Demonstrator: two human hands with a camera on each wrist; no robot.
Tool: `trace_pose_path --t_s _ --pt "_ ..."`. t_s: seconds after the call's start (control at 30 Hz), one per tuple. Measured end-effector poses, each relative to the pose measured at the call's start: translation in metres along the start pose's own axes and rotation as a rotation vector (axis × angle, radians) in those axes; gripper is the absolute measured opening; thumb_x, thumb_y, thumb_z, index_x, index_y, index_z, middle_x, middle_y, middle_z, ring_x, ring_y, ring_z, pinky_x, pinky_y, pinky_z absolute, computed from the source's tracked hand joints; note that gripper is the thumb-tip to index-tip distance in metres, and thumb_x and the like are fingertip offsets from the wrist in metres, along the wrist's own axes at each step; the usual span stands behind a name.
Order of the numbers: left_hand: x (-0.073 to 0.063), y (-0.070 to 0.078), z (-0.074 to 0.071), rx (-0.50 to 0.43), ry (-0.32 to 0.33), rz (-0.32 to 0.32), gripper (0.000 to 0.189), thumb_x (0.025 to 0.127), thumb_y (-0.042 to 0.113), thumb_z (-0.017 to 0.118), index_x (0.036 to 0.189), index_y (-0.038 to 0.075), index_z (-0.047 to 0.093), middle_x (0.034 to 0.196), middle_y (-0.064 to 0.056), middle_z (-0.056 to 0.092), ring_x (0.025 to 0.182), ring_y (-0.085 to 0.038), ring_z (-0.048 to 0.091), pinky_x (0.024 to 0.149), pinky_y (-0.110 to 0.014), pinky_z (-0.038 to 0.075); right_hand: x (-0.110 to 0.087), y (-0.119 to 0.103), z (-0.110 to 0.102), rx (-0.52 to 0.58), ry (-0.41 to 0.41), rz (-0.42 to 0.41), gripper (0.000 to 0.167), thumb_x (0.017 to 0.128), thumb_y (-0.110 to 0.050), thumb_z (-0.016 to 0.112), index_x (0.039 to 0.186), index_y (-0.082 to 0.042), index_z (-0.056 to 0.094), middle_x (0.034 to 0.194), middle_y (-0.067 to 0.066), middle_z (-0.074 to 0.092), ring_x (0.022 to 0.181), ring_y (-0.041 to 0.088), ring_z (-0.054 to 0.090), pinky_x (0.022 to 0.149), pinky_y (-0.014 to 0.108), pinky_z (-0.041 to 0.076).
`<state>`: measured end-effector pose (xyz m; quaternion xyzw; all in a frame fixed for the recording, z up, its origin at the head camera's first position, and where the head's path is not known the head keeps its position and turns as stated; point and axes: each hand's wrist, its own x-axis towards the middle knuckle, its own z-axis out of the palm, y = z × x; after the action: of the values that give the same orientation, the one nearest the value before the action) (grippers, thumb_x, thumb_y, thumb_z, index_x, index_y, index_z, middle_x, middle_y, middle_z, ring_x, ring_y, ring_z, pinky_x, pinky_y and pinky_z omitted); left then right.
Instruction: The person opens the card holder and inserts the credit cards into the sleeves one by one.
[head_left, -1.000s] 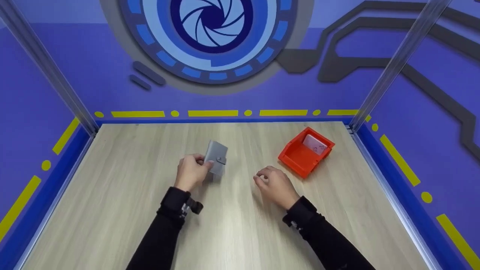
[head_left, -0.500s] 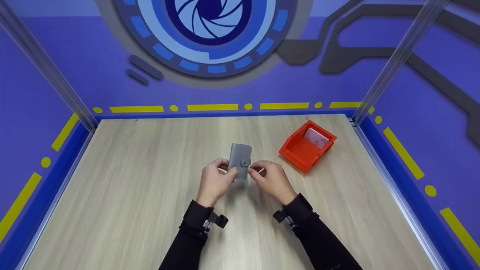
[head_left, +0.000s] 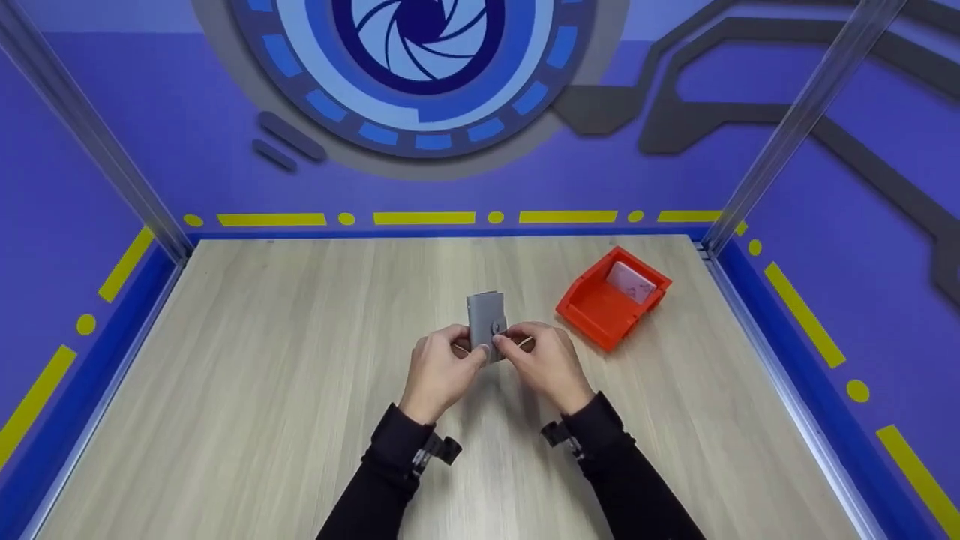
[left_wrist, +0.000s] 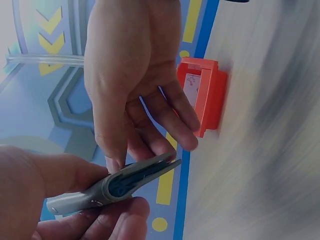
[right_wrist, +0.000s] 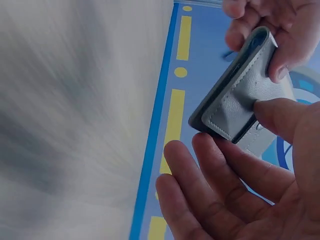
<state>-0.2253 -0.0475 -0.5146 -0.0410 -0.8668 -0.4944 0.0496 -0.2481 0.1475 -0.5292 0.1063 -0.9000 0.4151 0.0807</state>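
Note:
A grey card wallet (head_left: 485, 315) with a snap strap is held upright above the table between both hands. My left hand (head_left: 439, 373) pinches its left, spine side, thumb on the front cover and fingers behind. On the other side my right hand (head_left: 550, 365) grips the edge by the strap, its thumb pressing near the snap. Seen from the right wrist, the wallet (right_wrist: 240, 95) is folded over, with white stitching along its cover. Dark inner sleeves show at the end of the wallet (left_wrist: 135, 182) in the left wrist view.
Back right on the wooden table (head_left: 262, 375) sits a red open-front bin (head_left: 600, 311), with a pinkish card (head_left: 631, 282) inside against its far wall. Blue printed panels (head_left: 450, 187) enclose the table at the back and both sides.
The left hand has carried the wallet rightward to the middle and turned it more upright. The right hand, empty a second ago, has moved in and taken hold of the strap side.

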Motion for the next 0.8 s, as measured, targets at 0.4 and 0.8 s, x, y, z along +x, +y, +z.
trace_pose_path --t_s 0.4,0.8 --pt "-0.002 0.012 0.004 0.024 -0.013 0.034 0.014 0.095 0.021 0.077 0.104 0.010 0.080 0.083 0.002 0.078 0.071 -0.008 0.069 0.068 -0.031 0.055 0.000 -0.002 0.007 -0.154 0.080 -0.190 0.013 0.102 -0.017 0.072 0.102 -0.007 0.080 0.094 0.006 0.080 0.083 0.023 0.076 0.074 0.036 0.063" --pt "-0.010 0.002 0.004 -0.008 -0.064 0.030 0.013 0.093 0.017 0.076 0.102 0.010 0.082 0.078 0.001 0.077 0.065 -0.006 0.066 0.063 -0.026 0.051 -0.006 -0.005 0.003 -0.285 0.011 -0.248 0.009 0.101 -0.014 0.074 0.098 -0.007 0.080 0.086 0.004 0.075 0.073 0.016 0.066 0.069 0.033 0.057"
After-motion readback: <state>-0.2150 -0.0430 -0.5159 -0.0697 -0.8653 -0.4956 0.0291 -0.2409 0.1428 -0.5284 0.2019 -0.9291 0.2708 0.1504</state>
